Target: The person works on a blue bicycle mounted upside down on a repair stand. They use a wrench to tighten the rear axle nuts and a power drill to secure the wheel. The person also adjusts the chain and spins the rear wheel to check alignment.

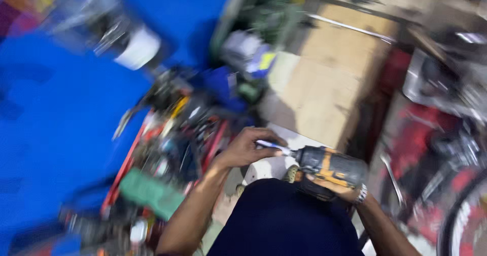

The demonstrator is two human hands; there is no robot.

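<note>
Fingers of the left hand (246, 147) curl around the slim silvery bit (271, 145) that sticks out of the front of a power drill (329, 166), pinching it near the chuck. The right hand (332, 187) is mostly hidden beneath the drill's grey and yellow body; it appears closed around the grip from below, with a metal wristwatch (361, 194) showing at the wrist. The drill lies nearly level, nose pointing toward the left hand, just above the person's dark blue lap (279, 220).

To the left of the left forearm sits an open red toolbox (133, 149) crammed with hand tools (the picture is badly blurred, so most of them cannot be told apart). A green rectangular block (149, 192) rests at its near end, and the handles of pliers (124, 121) poke out over its far edge. Left of the toolbox spreads a bright blue sheet (56, 124), with a white roll-like object (138, 48) lying farther up on it among more blurred metal parts.

Ahead of the hands stands a tan cardboard box (329, 78), with a thin metal rod (350, 28) across its top. To the right, red and black machine parts (431, 139) crowd together, and the curved edge of a wheel (456, 220) shows in the lower right corner.
</note>
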